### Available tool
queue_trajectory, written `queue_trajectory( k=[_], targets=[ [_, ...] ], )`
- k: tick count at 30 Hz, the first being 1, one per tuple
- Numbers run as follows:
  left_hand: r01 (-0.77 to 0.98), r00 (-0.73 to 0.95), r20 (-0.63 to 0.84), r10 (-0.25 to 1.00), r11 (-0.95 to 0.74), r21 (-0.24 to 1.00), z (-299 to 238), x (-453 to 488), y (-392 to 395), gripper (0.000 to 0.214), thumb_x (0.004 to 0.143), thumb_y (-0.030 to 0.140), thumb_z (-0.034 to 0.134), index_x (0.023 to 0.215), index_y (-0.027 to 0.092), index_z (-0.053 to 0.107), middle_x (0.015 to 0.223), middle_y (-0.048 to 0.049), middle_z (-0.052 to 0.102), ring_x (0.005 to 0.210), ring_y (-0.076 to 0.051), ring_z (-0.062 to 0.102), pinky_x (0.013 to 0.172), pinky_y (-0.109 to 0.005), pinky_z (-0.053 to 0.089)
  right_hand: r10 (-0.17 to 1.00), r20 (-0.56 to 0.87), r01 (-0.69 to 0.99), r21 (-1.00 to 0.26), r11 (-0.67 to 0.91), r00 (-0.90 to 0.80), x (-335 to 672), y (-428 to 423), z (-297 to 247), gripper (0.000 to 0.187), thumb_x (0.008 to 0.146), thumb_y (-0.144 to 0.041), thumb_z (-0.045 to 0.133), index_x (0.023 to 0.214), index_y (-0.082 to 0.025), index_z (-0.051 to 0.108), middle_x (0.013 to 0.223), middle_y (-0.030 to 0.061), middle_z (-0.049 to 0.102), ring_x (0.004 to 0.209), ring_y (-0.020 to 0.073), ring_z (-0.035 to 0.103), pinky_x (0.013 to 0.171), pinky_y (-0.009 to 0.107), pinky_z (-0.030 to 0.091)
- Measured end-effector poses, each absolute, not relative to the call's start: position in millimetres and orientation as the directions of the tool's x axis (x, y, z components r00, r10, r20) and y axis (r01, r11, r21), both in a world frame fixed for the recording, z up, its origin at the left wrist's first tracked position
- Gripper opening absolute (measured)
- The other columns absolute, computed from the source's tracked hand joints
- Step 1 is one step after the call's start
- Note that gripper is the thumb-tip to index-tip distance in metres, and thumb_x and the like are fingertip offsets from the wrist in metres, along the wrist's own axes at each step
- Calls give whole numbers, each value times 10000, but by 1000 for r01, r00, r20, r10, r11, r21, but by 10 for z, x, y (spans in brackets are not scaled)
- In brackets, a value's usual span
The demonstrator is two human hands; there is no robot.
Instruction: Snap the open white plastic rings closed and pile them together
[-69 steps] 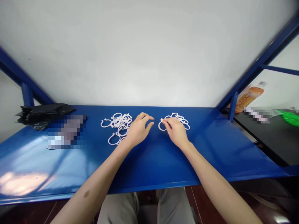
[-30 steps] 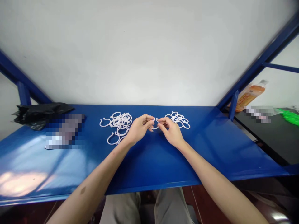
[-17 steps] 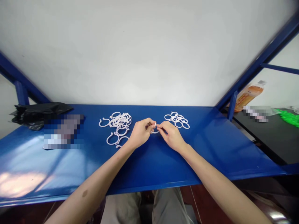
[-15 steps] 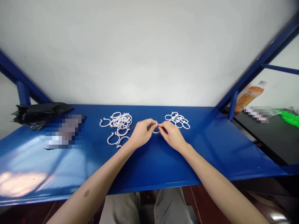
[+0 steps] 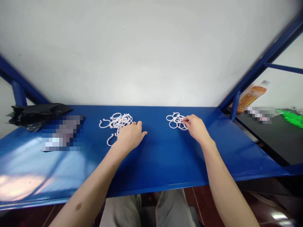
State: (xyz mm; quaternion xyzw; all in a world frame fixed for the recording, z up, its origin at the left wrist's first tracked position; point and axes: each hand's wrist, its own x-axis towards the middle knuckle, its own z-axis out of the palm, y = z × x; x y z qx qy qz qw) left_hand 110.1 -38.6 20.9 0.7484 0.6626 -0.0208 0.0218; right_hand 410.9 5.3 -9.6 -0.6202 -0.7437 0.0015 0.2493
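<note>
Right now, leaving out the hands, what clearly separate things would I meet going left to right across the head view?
Black plastic bag → left cluster of white rings → right cluster of white rings → orange bottle → bright green item.

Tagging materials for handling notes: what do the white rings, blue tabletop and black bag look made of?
White rings: likely smooth plastic; thin, uniformly white, though coated metal isn't ruled out.
Blue tabletop: glossy, with bright glare at left; painted metal or plastic covering, can't tell.
Black bag: probably thin plastic film; crinkled, with a slight sheen.
</note>
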Motion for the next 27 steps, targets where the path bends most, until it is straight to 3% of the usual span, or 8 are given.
queue_trajectory(
  k=[3,6,11,16,19,22,24,27],
  targets=[
    [982,174,-22,985,-172,74,152,1177,-412,401,988,438,478,1234,138,580,1198,-177,664,1040,-351,684,799,-430,547,941,323,925,-315,212,-105,4057,56,-125,134,912,-147,574,903,-193,699,944,63,667,811,194,627,752,318,468],
    [930,269,38,962,-270,249,87,1235,-397,352,981,404,504,1225,169,601,1167,-136,685,1050,-304,680,822,-393,547,946,313,931,-315,186,-83,4026,54,-139,106,903,-156,601,935,-187,697,957,65,660,817,194,625,762,314,476],
    [661,512,206,834,-535,526,62,1237,-352,258,973,218,470,1153,205,654,1086,-58,708,959,-180,680,857,-299,537,939,340,934,-312,175,-62,4013,46,-132,161,916,-165,556,979,-187,702,987,81,648,823,198,616,757,319,489],
    [691,509,267,818,-573,441,76,1156,-320,448,883,34,382,1186,205,665,1173,-60,687,1124,-200,609,990,-346,494,887,454,930,-279,238,-91,4021,63,-134,180,940,-223,525,990,-184,694,933,89,654,876,242,609,815,371,490],
    [769,526,178,832,-555,318,24,1157,-305,372,886,85,448,1143,199,692,1175,-86,680,1125,-255,592,1001,-408,476,846,521,922,-261,287,-116,3977,62,-130,198,960,-244,501,979,-184,689,923,101,663,890,263,598,841,407,490],
    [799,526,125,842,-539,267,-30,1194,-294,233,903,136,489,943,204,708,1006,-83,701,1004,-255,626,912,-401,487,815,557,893,-273,359,-158,3855,29,-122,200,971,-252,494,969,-197,687,924,102,672,903,269,598,848,421,497],
    [806,482,141,865,-500,317,-38,1217,-287,189,910,161,503,866,212,680,913,-61,707,925,-234,650,834,-359,495,807,554,846,-314,432,-207,3736,-14,-122,188,971,-248,505,976,-208,689,927,91,679,914,261,612,841,411,509],
    [758,358,171,918,-393,520,-8,1225,-273,132,906,215,531,889,225,662,811,-16,726,772,-191,675,716,-294,496,787,516,699,-422,577,-338,3538,-105,-128,212,969,-199,495,1071,-223,680,1004,70,683,890,214,638,807,371,535]
  ],
)
